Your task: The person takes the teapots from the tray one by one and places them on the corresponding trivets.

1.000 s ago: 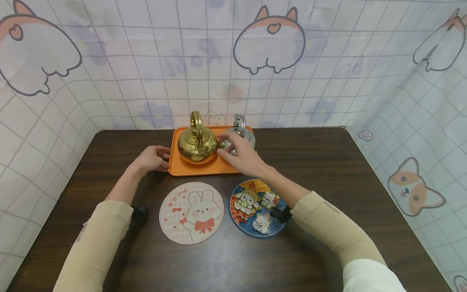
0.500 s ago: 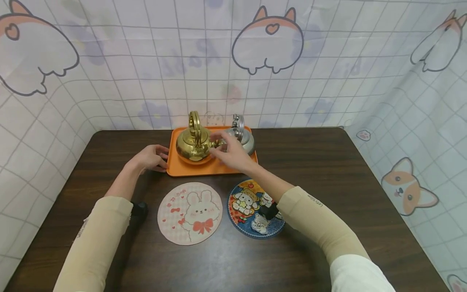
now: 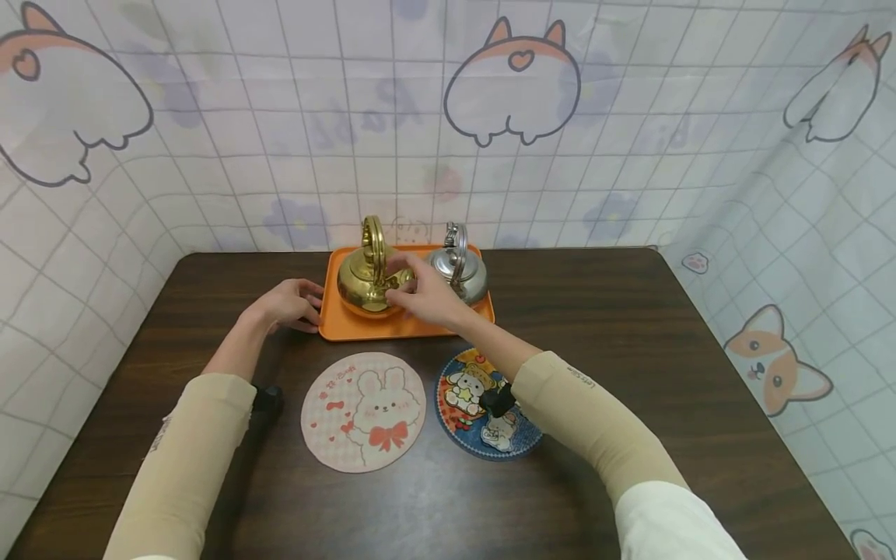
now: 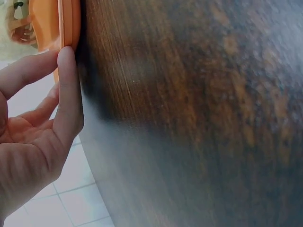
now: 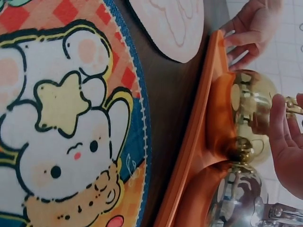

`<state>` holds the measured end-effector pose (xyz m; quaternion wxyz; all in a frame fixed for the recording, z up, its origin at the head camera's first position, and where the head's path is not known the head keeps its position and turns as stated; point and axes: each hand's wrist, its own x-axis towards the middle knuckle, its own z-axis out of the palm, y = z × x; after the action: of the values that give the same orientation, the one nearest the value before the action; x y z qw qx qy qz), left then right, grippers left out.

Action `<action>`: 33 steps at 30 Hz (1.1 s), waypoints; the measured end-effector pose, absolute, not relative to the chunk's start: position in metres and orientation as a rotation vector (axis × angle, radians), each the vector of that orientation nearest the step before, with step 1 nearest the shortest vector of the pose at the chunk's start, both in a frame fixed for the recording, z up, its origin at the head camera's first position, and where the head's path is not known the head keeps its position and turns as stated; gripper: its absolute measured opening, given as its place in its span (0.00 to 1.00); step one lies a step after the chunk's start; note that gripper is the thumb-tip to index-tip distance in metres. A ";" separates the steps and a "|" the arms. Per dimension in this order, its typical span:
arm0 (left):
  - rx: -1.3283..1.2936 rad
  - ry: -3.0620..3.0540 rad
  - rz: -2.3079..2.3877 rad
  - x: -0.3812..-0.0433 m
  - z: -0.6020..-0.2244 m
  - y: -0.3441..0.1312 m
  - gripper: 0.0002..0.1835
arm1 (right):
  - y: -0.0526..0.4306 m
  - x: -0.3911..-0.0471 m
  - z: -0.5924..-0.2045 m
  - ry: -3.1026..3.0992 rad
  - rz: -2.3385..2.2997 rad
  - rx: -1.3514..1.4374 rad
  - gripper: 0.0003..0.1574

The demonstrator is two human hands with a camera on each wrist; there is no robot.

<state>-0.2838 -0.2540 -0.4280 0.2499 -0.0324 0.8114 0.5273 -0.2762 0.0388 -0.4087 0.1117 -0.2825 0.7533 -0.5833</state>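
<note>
Gold kettle seen on orange tray, far side of desk, left of silver kettle. Tray's left edge touched by fingertips of left hand, fingers loosely bent. Right hand held over gold kettle's right side, thumb and fingers parted; contact cannot be told. Pink mat laid nearer.

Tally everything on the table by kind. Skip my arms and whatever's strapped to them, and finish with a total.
Kettles: 2 (gold kettle, silver kettle)
Trays: 1 (orange tray, under both kettles)
Round mats: 2 (pink bunny mat, blue patterned mat)
Total: 5
</note>
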 end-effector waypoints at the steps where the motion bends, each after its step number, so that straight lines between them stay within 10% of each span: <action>1: -0.090 2.209 1.435 -0.284 -0.428 -0.254 0.40 | 0.038 -0.277 -0.410 2.212 -1.708 -0.822 0.28; 33: -0.093 2.260 1.423 -0.280 -0.426 -0.248 0.37 | 0.013 -0.282 -0.426 2.301 -1.886 -0.803 0.14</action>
<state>-0.2800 -0.2475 -0.4263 0.2324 -0.0340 0.8226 0.5178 -0.2820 0.0134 -0.4263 0.0300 -0.2604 0.7464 -0.6117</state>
